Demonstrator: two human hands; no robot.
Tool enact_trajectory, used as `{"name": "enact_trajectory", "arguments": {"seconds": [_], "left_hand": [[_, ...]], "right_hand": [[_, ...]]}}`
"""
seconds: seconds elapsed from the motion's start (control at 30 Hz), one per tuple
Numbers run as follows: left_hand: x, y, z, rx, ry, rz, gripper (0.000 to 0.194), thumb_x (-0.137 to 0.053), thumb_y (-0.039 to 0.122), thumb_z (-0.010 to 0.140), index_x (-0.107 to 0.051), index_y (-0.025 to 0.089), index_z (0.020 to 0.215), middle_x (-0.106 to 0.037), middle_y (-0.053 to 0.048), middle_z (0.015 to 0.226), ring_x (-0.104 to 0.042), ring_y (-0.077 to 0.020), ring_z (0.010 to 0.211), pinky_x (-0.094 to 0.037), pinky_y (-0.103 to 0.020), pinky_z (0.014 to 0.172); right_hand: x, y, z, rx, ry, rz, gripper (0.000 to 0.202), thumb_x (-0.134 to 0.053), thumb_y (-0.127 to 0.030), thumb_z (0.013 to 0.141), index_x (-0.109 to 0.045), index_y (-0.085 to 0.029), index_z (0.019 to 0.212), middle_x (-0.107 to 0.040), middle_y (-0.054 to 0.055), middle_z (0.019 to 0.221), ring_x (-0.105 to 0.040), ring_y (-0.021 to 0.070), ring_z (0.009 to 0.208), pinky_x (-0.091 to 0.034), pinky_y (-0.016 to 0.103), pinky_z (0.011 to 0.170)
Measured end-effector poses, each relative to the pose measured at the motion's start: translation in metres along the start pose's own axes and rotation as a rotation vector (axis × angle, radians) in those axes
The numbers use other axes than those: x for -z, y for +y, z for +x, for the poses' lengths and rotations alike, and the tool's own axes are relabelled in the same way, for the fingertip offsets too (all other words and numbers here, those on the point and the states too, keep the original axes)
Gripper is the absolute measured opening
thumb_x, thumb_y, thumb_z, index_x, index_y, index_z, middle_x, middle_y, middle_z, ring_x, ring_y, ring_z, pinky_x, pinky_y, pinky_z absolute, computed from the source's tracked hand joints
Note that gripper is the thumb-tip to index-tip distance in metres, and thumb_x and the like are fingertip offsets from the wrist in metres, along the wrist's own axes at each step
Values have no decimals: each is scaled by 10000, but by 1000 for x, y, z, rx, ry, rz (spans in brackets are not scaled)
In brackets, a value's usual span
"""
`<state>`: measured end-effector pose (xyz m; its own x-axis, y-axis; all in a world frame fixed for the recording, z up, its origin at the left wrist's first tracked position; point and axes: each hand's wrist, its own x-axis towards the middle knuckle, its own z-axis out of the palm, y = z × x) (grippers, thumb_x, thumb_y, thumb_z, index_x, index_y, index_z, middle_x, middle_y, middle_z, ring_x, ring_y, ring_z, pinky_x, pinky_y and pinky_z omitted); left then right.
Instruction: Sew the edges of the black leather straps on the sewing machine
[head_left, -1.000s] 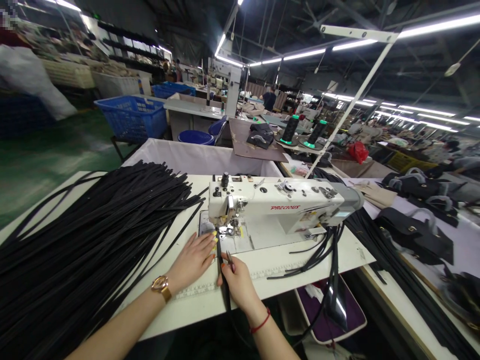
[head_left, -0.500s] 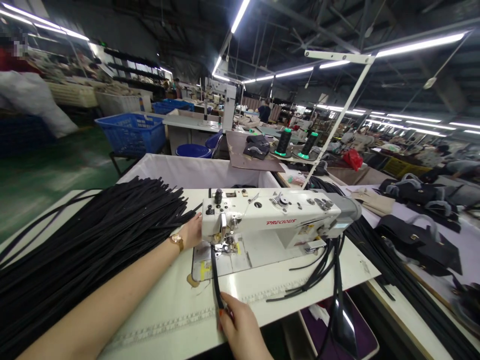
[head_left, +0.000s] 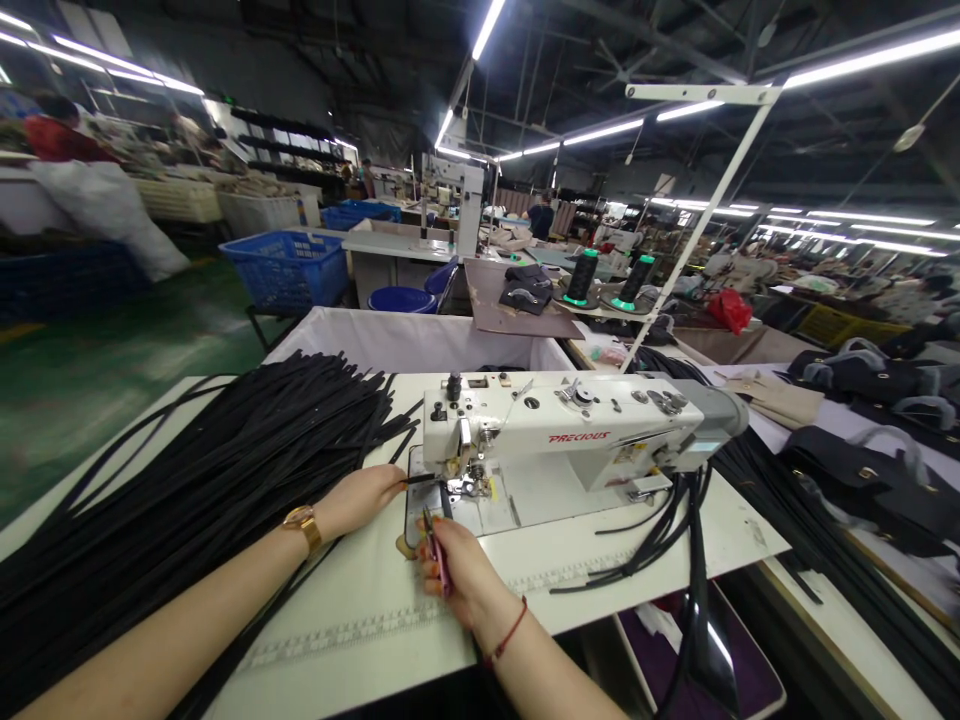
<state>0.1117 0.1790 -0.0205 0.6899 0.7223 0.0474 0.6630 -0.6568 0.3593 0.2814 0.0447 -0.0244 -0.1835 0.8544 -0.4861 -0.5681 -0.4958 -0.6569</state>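
A white sewing machine (head_left: 562, 425) stands on the pale worktable. Left of its needle, my left hand (head_left: 371, 498) is closed on the end of a black strap (head_left: 421, 479), which reaches toward the presser foot (head_left: 469, 484). In front of the needle plate, my right hand (head_left: 461, 570) grips pink-handled thread snips (head_left: 437, 555), their points directed up toward the strap and needle. A big heap of black straps (head_left: 225, 490) covers the left side of the table, beside my left forearm.
More black straps (head_left: 694, 530) hang over the table's front edge at the right. Two black thread cones (head_left: 582, 277) stand behind the machine. Black bags (head_left: 862, 475) lie on the right-hand table. A white-lined bin (head_left: 420, 340) and blue crate (head_left: 289, 270) are beyond the table.
My right hand has moved up from the table's front toward the needle, and the snips now show in it. My left hand has come forward from behind the machine head with a strap end.
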Motion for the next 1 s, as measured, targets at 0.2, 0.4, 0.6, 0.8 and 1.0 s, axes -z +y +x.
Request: {"name": "enact_trajectory", "arguments": {"seconds": [0.2,0.4,0.6,0.8,1.0], "left_hand": [[1,0,-3,24,-39,-17,313,-357,319,947,-646,201,926,-683,-64,897,-647,-208,845,-473,-288,760],[4,-2,-10,21,-38,8,293,-339,276,946,-600,198,838,-647,-47,833,-619,-196,788,-440,-279,715],[5,1,-12,5,-29,64,290,-339,263,945,-576,196,792,-633,-46,788,-609,-208,748,-417,-296,676],[8,7,-14,-23,-22,103,310,-337,266,951,-598,188,804,-637,-59,791,-619,-216,767,-435,-314,711],[35,9,-35,-17,42,95,346,-351,370,975,-633,180,913,-666,-75,901,-627,-229,847,-465,-345,787]], "right_hand": [[-7,-11,43,-115,-79,112,221,-359,-260,968,-484,-164,812,-410,-65,560,-240,27,365,-77,151,368],[-12,-11,55,-158,-89,142,206,-397,-295,974,-500,-169,848,-448,-69,548,-238,14,336,-96,133,353],[-18,-9,64,-130,-70,150,180,-406,-279,961,-486,-175,838,-445,-72,551,-231,11,337,-103,126,349],[-15,0,64,-17,0,126,125,-521,-290,909,-469,-198,843,-395,-107,522,-198,15,341,-102,131,342],[-18,-2,49,16,-23,71,169,-557,-335,873,-478,-185,869,-420,-88,556,-241,21,363,-98,143,349]]}}
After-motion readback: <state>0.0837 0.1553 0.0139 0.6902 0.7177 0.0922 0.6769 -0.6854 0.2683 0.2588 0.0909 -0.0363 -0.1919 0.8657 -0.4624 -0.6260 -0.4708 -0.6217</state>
